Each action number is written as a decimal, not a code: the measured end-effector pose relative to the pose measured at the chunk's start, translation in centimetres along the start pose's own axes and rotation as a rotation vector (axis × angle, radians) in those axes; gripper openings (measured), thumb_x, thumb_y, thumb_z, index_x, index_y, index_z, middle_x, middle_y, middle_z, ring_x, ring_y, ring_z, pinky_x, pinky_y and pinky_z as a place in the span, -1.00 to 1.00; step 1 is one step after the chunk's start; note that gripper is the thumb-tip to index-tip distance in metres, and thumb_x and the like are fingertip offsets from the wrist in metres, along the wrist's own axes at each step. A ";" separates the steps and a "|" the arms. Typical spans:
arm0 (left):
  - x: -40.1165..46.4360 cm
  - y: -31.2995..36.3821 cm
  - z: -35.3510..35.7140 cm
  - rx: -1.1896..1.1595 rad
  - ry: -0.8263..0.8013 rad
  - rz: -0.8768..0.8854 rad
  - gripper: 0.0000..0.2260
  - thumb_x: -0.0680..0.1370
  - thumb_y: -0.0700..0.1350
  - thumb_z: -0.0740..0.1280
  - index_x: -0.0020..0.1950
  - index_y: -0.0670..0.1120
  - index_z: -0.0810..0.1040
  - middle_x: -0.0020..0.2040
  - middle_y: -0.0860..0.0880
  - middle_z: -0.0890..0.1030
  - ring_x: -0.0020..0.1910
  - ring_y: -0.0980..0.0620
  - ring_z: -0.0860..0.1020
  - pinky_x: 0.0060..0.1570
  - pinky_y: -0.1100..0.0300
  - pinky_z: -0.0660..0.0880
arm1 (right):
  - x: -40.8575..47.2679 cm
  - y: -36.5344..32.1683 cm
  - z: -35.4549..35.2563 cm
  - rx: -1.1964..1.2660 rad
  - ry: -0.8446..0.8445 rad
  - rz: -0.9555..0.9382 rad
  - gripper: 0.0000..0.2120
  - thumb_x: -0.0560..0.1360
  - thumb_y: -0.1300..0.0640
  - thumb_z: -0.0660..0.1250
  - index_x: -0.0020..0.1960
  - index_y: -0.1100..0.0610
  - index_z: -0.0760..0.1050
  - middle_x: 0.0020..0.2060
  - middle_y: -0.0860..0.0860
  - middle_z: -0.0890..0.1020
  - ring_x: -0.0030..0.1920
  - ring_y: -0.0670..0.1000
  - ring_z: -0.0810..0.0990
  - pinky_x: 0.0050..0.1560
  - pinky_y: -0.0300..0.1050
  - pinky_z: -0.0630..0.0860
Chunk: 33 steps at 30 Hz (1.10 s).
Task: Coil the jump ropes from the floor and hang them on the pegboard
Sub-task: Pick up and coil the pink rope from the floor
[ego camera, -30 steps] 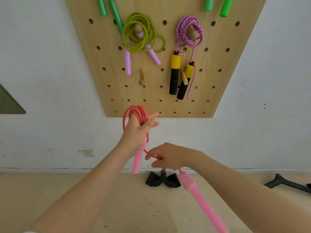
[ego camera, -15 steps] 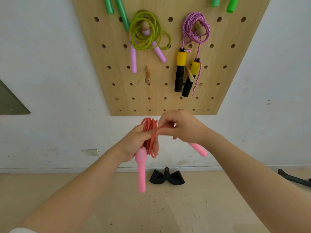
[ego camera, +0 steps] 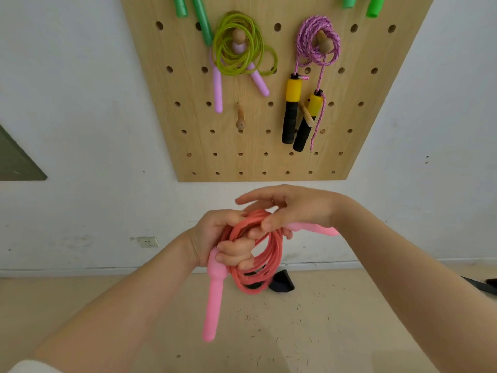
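The coral-red plastic jump rope (ego camera: 258,262) with pink handles is gathered into loops below the light wooden pegboard (ego camera: 172,103), in front of the person. The left hand (ego camera: 215,238) has its grip curled round the coil, one pink handle (ego camera: 213,297) hanging down. The right hand (ego camera: 290,208) pinches the top strands, the other pink handle (ego camera: 312,228) jutting behind it. Coiling looks nearly finished; hanging remains. A bare wooden peg (ego camera: 240,117) stands free between the hung lime-green rope (ego camera: 236,47) and purple braided rope (ego camera: 317,44). A black object (ego camera: 282,284) lies on the floor, partly hidden behind the coil.
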State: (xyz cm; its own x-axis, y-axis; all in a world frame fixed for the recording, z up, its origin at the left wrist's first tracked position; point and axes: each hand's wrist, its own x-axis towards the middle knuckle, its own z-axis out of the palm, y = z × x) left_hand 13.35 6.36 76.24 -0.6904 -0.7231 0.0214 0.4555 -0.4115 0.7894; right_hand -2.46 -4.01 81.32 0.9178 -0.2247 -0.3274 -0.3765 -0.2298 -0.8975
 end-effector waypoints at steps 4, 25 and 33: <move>-0.4 -0.2 -0.6 -0.024 -0.051 -0.017 -0.73 0.51 0.01 0.18 -0.01 -0.19 0.47 -0.50 -0.01 0.34 -0.56 0.03 0.35 -0.13 0.20 0.48 | -0.2 0.0 1.0 -0.116 -0.041 0.074 -0.73 0.46 0.23 0.37 0.15 0.12 0.49 -0.23 0.00 0.56 -0.34 -0.05 0.43 -0.38 -0.24 0.38; 0.2 -3.0 1.0 0.694 0.968 0.048 -0.85 0.60 -0.17 0.19 -0.15 -0.10 0.48 -0.37 0.00 0.52 -0.32 0.02 0.59 -0.23 0.09 0.52 | -1.1 4.5 2.6 0.059 0.413 0.182 -0.73 0.47 -0.03 0.35 0.01 0.16 0.51 -0.20 0.07 0.59 -0.38 -0.04 0.57 -0.38 -0.19 0.40; -1.2 -3.8 -0.5 1.122 1.124 -0.141 -0.85 0.58 -0.10 0.22 -0.18 -0.07 0.46 -0.33 0.00 0.55 -0.41 0.13 0.50 -0.41 0.40 0.39 | -1.5 4.5 2.2 -0.580 0.295 0.262 -0.80 0.50 0.00 0.30 0.07 0.06 0.48 -0.05 -0.05 0.55 -0.06 -0.01 0.50 -0.11 -0.20 0.38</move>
State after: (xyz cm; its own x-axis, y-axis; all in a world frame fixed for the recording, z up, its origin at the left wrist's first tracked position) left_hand 12.76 8.54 72.91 0.2888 -0.9486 -0.1296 -0.5502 -0.2753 0.7883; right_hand -5.22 -2.67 77.10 0.7458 -0.5702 -0.3443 -0.6626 -0.5825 -0.4707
